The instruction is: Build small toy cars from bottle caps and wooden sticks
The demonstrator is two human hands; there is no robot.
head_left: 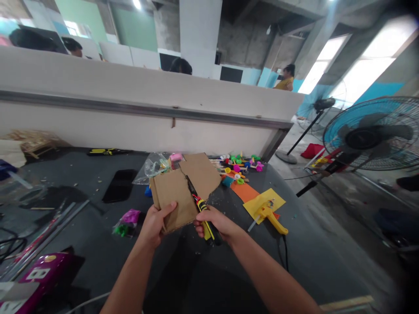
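Note:
My left hand (pixel 159 222) is closed on the lower left edge of a brown cardboard piece (pixel 173 196), thumb on top. In my right hand (pixel 214 222) is a pair of black-and-yellow snips (pixel 203 207), with red near the pivot. Their dark jaws lie along a split at the cardboard's right side, pointing away from me. Beyond the split, another section of cardboard (pixel 201 172) reaches back over the table; whether it is still joined cannot be seen. A clear plastic bag (pixel 152 165) is partly covered by the cardboard.
A yellow glue gun (pixel 273 218) lies on yellow sheets (pixel 268 198) at right. Colourful plastic pieces (pixel 237 168) crowd the back. A black phone (pixel 119 185) and a small bag (pixel 127 220) lie left. A white partition (pixel 140 131) borders the table; a fan (pixel 366 137) stands right.

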